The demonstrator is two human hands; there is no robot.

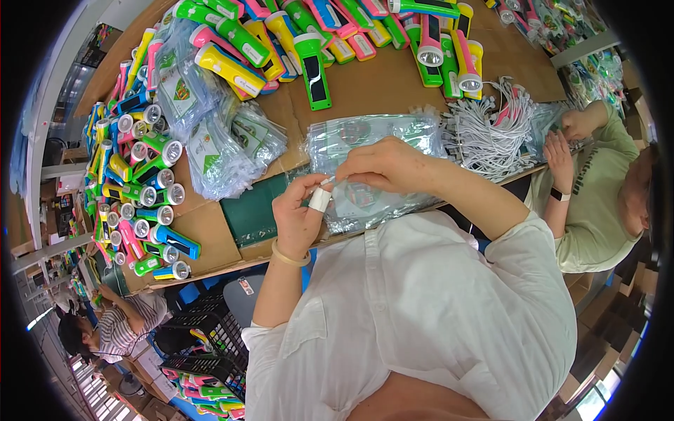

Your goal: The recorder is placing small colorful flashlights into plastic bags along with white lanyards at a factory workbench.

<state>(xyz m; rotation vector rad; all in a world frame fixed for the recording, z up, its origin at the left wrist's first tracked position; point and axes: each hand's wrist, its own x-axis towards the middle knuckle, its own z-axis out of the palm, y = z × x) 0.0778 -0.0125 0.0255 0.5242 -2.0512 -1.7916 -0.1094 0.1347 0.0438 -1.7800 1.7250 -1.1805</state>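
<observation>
My left hand [296,214] and my right hand [382,166] meet fingertip to fingertip above the near part of the table. Both are closed in a pinch on something small and pale, too small to name. A white wrap [321,200] circles a finger of my left hand. Beneath the hands lies a stack of clear printed plastic bags [414,130]. Just right of it is a heap of white cables [491,133]. A green flashlight [311,74] with a dark panel lies beyond the stack.
More plastic bags [217,158] are piled at the left, beside many colourful flashlights [151,175]. Further flashlights [449,49] lie along the far side. A co-worker [593,189] handles bags at the right, another person [130,319] sits lower left. Black crates [207,337] stand below the table.
</observation>
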